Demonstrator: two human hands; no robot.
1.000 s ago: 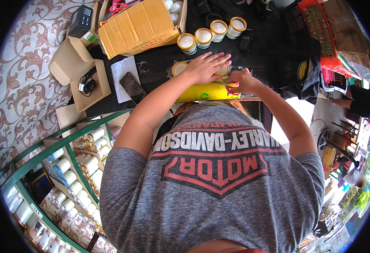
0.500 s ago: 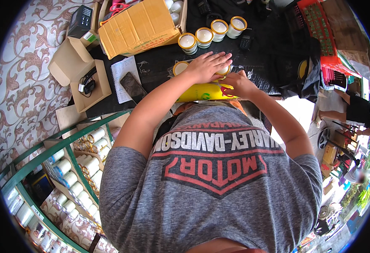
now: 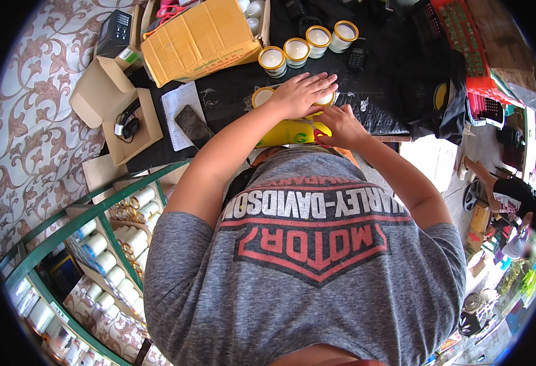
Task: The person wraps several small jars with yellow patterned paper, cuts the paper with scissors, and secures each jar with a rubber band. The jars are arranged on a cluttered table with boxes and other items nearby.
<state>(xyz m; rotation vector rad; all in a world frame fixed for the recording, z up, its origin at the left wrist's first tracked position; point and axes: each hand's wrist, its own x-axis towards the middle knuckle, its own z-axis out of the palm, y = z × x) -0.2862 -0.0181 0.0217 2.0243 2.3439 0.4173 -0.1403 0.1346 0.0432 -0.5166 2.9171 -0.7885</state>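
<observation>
A yellow plastic package [image 3: 286,132] lies on the near edge of the black tabletop [image 3: 384,91], right in front of my chest. My left hand [image 3: 304,93] lies flat on its far side with the fingers stretched out, partly covering a round yellow-rimmed roll [image 3: 260,95]. My right hand [image 3: 340,125] pinches the package's right end between thumb and fingers. What lies under my palms is hidden.
Several yellow-rimmed white rolls [image 3: 296,50] stand in a row behind my hands. A big cardboard box [image 3: 201,36], a notepad [image 3: 179,107], a dark phone [image 3: 193,124] and an open small carton [image 3: 118,116] lie left. A green rack [image 3: 91,213] of rolls stands lower left, a red crate [image 3: 469,55] right.
My right hand has slid slightly left and nearer to me along the yellow package. My left hand stays flat in almost the same place.
</observation>
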